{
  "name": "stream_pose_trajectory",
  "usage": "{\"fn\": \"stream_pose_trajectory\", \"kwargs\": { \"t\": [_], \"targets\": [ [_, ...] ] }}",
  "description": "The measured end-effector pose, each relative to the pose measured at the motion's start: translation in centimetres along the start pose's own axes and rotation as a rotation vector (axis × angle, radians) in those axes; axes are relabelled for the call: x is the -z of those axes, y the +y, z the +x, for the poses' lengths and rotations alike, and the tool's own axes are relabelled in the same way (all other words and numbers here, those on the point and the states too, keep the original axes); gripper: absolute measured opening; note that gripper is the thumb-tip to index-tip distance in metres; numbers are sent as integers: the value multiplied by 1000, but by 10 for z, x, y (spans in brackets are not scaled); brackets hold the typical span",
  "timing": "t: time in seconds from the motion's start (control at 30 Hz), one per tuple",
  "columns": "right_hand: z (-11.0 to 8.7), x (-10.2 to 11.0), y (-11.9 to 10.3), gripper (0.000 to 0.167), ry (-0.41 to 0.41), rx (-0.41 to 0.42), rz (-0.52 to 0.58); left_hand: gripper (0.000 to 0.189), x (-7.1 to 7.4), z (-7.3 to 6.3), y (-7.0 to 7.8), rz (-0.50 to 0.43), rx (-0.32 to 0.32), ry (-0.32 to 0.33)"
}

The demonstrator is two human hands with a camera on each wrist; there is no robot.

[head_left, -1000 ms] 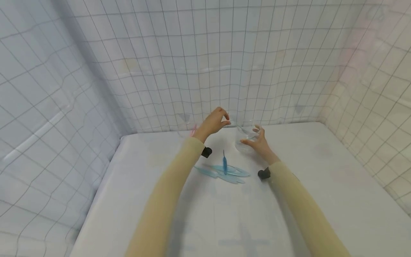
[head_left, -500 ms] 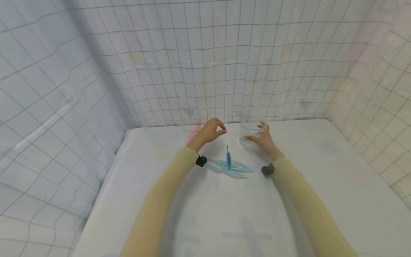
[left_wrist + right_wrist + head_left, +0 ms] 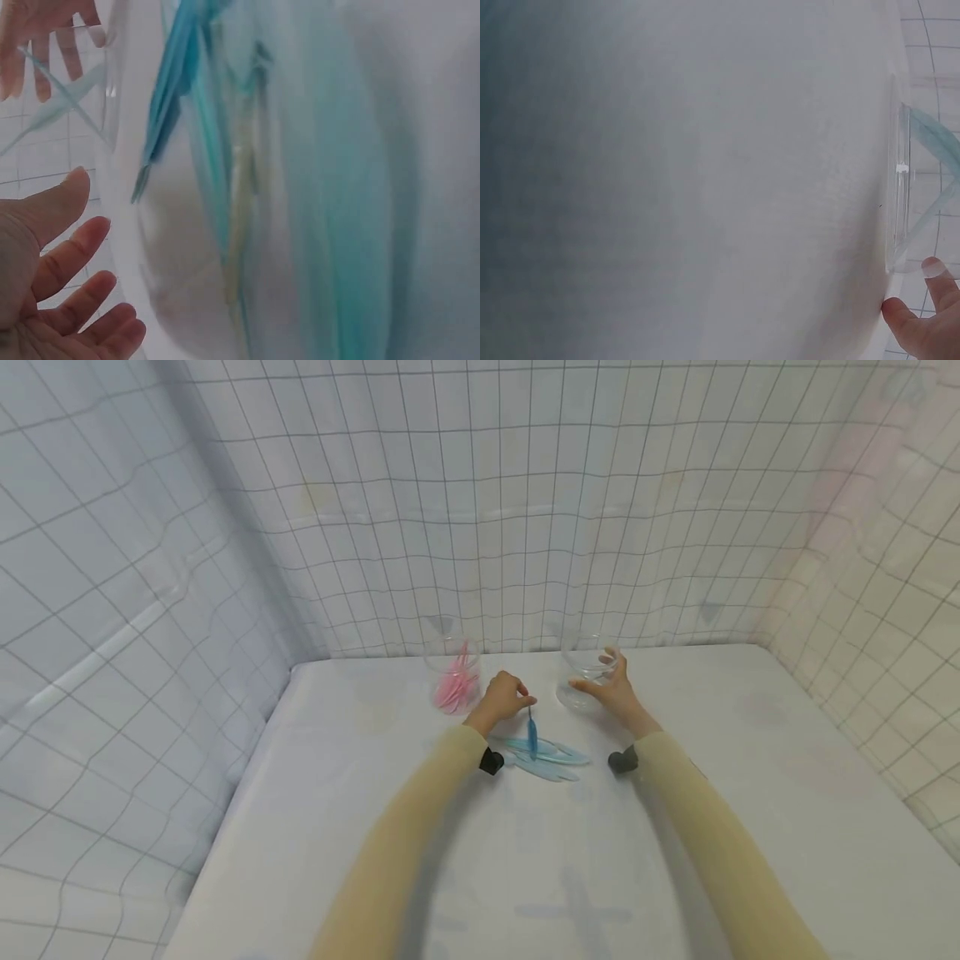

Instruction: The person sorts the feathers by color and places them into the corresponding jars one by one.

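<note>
My right hand [image 3: 617,692] grips a clear glass jar [image 3: 572,695] at the back of the table, thumb and fingers round its side. Inside that jar, a pale blue feather [image 3: 64,105] shows in the left wrist view. My left hand [image 3: 504,697] is over the near side of the jars, fingertips right at the stem end of a dark blue feather [image 3: 532,740]. In the left wrist view its thumb and fingers are relaxed and apart, beside the feather's tip. Several pale blue feathers [image 3: 553,770] lie in a loose pile under the dark one.
A second clear jar [image 3: 429,668] holding pink feathers [image 3: 455,690] stands at the back left, close to my left hand. A white table [image 3: 315,810] spreads in front. Grid-patterned curtains [image 3: 480,493] hang behind and along both sides.
My left hand has moved down toward me, from above the pile to the dark blue feather's stem, uncovering the pink feathers' jar. The right hand stays on its jar. The head view has shifted slightly.
</note>
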State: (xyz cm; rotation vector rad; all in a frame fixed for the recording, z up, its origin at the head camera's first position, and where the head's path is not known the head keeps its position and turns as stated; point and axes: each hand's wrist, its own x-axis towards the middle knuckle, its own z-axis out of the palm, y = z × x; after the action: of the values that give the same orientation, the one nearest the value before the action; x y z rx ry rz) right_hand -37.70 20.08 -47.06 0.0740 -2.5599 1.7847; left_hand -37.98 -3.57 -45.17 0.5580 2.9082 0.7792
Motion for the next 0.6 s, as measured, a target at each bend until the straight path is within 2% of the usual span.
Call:
{"fn": "stream_pose_trajectory", "kwargs": {
  "t": [0.13, 0.37, 0.6],
  "targets": [
    [-1, 0, 1, 102, -4, -1, -1, 32, -9, -3, -1, 60, 64, 0],
    [0, 1, 2, 103, -9, 11, 5, 37, -16, -3, -4, 183, 118, 23],
    [1, 2, 3, 104, -21, 12, 6, 28, -17, 0, -7, 155, 149, 37]
  ]
}}
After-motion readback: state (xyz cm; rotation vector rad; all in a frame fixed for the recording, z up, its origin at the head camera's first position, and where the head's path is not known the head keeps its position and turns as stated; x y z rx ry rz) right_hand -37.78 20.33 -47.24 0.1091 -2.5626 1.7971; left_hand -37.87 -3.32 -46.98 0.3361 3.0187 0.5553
